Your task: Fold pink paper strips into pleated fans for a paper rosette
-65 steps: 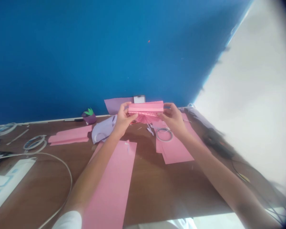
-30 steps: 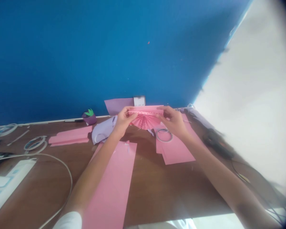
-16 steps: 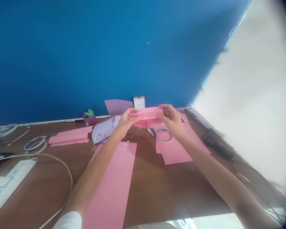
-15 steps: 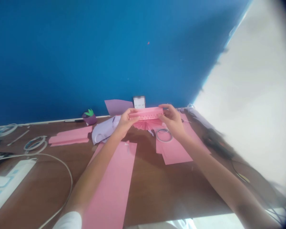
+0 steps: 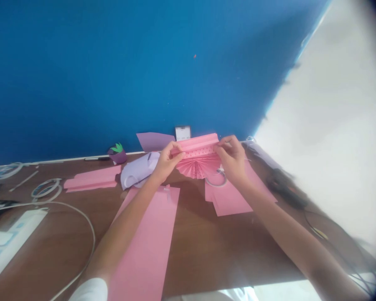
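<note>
Between my two hands is a pleated pink paper strip (image 5: 199, 147) with rows of small punched holes, raised above the table near the blue wall. My left hand (image 5: 168, 159) pinches its left end between thumb and fingers. My right hand (image 5: 232, 156) pinches the right end. Just below the strip shows a pink pleated paper fan (image 5: 198, 168), spread in a half circle; whether it is joined to the strip I cannot tell. A grey ring (image 5: 216, 184), perhaps a tape roll, lies on pink paper sheets (image 5: 233, 205) under my right hand, partly covered.
A long pink sheet (image 5: 147, 242) lies beneath my left forearm. Rolled lilac paper (image 5: 138, 170), folded pink paper (image 5: 92, 179) and a purple pot (image 5: 117, 154) stand to the left. A white power strip (image 5: 17, 238) and cable are nearer; a dark tool (image 5: 286, 190) lies right.
The pink strip's right end has risen and tilted, and more of its folds show. My right hand has shifted slightly right. More of the fan below is visible.
</note>
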The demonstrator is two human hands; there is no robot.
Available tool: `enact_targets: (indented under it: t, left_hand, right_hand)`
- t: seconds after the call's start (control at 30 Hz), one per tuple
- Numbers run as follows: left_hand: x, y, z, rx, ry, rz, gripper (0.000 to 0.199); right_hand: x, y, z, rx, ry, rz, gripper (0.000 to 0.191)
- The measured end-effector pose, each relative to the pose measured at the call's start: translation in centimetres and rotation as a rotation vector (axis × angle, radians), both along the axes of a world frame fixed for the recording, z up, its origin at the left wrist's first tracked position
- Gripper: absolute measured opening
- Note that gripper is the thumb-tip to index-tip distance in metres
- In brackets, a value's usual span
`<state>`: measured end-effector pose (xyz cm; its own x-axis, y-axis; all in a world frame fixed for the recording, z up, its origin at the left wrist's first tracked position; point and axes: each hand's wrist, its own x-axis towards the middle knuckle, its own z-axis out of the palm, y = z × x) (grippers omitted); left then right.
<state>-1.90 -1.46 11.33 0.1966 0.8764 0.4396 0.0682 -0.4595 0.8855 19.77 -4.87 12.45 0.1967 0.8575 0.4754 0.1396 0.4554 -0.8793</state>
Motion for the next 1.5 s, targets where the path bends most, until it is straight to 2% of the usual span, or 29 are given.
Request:
enact_targets:
  t: [0.1, 0.27, 0.47, 0.57, 0.67, 0.77, 1.0, 1.13, 1.3, 1.43, 1.5]
  left_hand:
    - [-0.1, 0.2, -0.3, -0.034, -0.054, 0.01, 0.019]
    - [-0.2, 0.8, -1.0, -0.096, -0.112, 0.04, 0.022]
    - [-0.5, 0.9, -0.9, 0.026, -0.083, 0.05, 0.015]
    - [-0.7, 1.0, -0.6, 0.099, 0.021, 0.028, 0.015]
    - [-0.9, 0.9, -0.4, 0.194, 0.121, 0.023, 0.023]
    - [-0.9, 0.8, -0.3, 0.242, 0.175, 0.021, 0.03]
    - [-0.9, 0.7, -0.3, 0.162, 0.087, 0.027, 0.019]
    - [-0.9, 0.9, -0.4, 0.142, 0.053, 0.043, 0.021]
    - [-1.4, 1.1, -0.5, 0.131, 0.051, -0.023, 0.034]
    - [-1.5, 1.2, -0.6, 0.131, 0.062, -0.092, 0.045]
    - [-1.3, 1.1, -0.6, 0.151, 0.075, -0.086, 0.043]
  right_hand:
    - [0.2, 0.4, -0.1, 0.061, -0.071, -0.04, 0.004]
    - [0.1, 0.9, -0.4, 0.114, -0.088, -0.01, 0.014]
    - [0.3, 1.2, -0.7, 0.102, -0.04, 0.106, 0.017]
    - [0.8, 1.5, -0.6, 0.118, -0.042, 0.118, 0.018]
    - [1.1, 1.7, -0.6, 0.125, -0.077, 0.135, 0.022]
    - [1.4, 1.7, -0.5, 0.131, -0.139, 0.165, 0.025]
    - [2.3, 1.6, 0.7, 0.29, -0.42, 0.273, 0.012]
    - [2.8, 1.6, 0.9, 0.304, -0.474, 0.259, 0.016]
    - [3.4, 1.7, 0.8, 0.331, -0.643, 0.226, 0.041]
    - [3.5, 2.0, 0.8, 0.394, -0.66, 0.134, 0.027]
    - [3.4, 2.1, 0.7, 0.426, -0.628, 0.11, 0.019]
